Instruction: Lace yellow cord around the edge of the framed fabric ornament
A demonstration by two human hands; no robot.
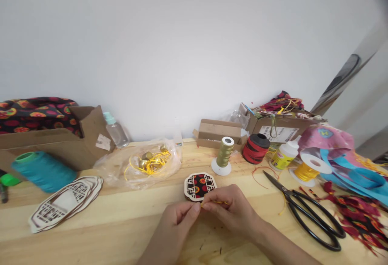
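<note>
Right grip (232,207) pinching cord (224,203), carton label (283,134) unreadable

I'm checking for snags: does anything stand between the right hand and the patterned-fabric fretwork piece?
Nothing visible does: the right hand is at the lower right edge of the fretwork piece, pinching yellow cord; the scissors lie apart, farther right.
</note>
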